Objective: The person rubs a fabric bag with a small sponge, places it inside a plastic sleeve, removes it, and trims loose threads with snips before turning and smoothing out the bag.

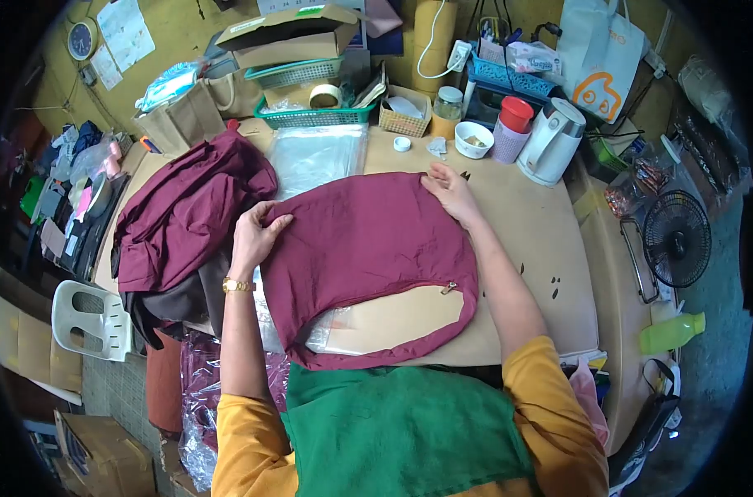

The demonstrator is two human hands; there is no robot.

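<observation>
A maroon fabric shoulder bag point(368, 236) lies flat on the table in front of me. Its long strap point(393, 356) curves round the side nearest me, and a small zipper pull point(448, 288) shows at the right end of the zipped edge. My left hand point(259, 236), with a gold watch point(238, 285) on the wrist, pinches the bag's upper left edge. At the upper right corner, my right hand point(453, 195) has its thumb and fingers closed on the fabric. Left of the bag, a pile of maroon cloth pieces point(186, 199) rests over darker cloth.
Clear plastic sleeves point(318, 157) lie behind the bag. Along the back stand green baskets point(310, 116), a glass jar point(448, 106), a white bowl point(473, 141) and a white kettle point(552, 141). A black fan point(677, 238) is at the right, a white plastic stool point(92, 319) at the left.
</observation>
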